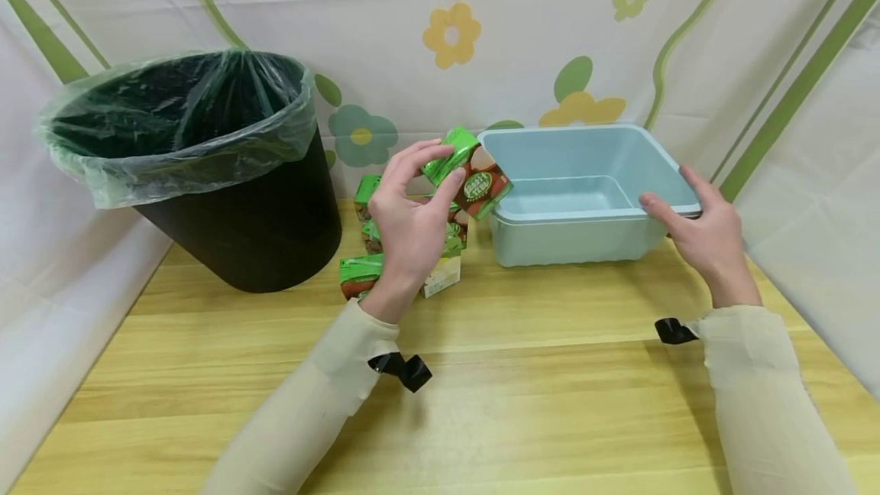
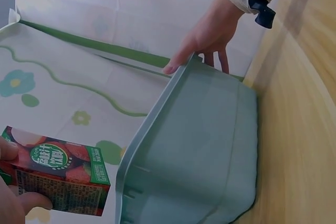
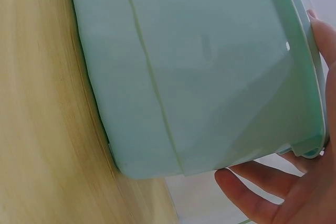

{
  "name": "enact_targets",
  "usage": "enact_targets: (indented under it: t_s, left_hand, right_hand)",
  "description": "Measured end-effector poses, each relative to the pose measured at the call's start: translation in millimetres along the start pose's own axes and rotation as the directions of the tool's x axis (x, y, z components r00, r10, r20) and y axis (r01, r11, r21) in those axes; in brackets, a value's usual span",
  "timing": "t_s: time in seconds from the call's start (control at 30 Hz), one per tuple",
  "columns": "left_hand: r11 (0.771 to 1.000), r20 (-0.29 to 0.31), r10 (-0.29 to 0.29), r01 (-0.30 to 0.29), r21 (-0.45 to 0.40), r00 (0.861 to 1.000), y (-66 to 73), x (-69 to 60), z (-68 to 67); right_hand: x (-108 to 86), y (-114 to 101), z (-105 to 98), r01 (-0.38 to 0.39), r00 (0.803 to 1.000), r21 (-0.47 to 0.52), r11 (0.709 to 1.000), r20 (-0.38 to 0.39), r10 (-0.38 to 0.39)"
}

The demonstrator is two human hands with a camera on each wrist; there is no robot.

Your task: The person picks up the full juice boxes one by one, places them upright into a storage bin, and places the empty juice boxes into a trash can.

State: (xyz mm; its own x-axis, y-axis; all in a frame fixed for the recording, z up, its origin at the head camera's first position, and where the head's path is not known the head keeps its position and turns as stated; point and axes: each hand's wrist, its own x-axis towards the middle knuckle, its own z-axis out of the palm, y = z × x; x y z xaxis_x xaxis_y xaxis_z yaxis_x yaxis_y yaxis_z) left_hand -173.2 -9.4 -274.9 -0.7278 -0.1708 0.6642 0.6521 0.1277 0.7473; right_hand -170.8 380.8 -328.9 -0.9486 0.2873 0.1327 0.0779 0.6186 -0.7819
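Observation:
My left hand [image 1: 412,228] pinches a juice box [image 1: 481,183] with a green top and red fruit print. The box is tilted, close to the left rim of a light blue plastic bin [image 1: 584,215]. In the left wrist view the juice box [image 2: 58,163] sits between thumb and fingers, beside the bin [image 2: 191,140]. With the thumb over the rim and fingers along the outside, my right hand [image 1: 711,239] grips the bin's right end. The bin's visible inside holds nothing. Several more juice boxes [image 1: 360,270] stand on the table, partly hidden behind my left hand.
On the left stands a black trash can [image 1: 275,228] lined with a translucent green bag [image 1: 206,174]. A white curtain [image 1: 522,14] with flower prints hangs behind the wooden table [image 1: 536,388].

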Motion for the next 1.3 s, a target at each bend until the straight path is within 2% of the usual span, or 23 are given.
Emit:
enact_targets:
  t_s: [0.37, 0.47, 0.57, 0.7, 0.87, 1.1, 1.3]
  left_hand:
    - [0.999, -0.024, -0.007, 0.006, -0.034, 1.000, -4.6, 12.5, 19.0]
    - [0.998, -0.025, -0.042, 0.040, -0.046, 0.999, -5.5, 16.4, 26.9]
    - [0.992, -0.018, -0.108, 0.106, -0.068, 0.994, -6.9, 20.0, 34.8]
    - [0.975, -0.009, -0.203, 0.201, -0.093, 0.979, -9.4, 24.2, 43.7]
    - [0.951, -0.008, -0.300, 0.299, -0.083, 0.954, -12.2, 29.5, 51.7]
    - [0.926, 0.013, -0.368, 0.368, -0.081, 0.930, -16.5, 33.5, 61.7]
    - [0.899, 0.042, -0.431, 0.433, -0.063, 0.901, -20.4, 32.4, 72.5]
  right_hand:
    - [2.0, -1, 1, 0.001, 1.000, 0.003, 1.000, -0.014, -0.001]
    - [2.4, -1, 1, -0.002, 1.000, 0.002, 1.000, -0.017, 0.002]
    - [2.6, -1, 0, -0.006, 1.000, -0.004, 1.000, -0.019, 0.006]
    - [2.4, -1, 1, -0.010, 1.000, -0.010, 1.000, -0.019, 0.010]
    - [2.0, -3, 2, -0.010, 1.000, -0.013, 1.000, -0.022, 0.010]
    - [1.7, -3, 1, -0.006, 1.000, -0.002, 1.000, -0.015, 0.006]
    - [0.2, -1, 1, -0.012, 1.000, 0.006, 1.000, -0.008, 0.012]
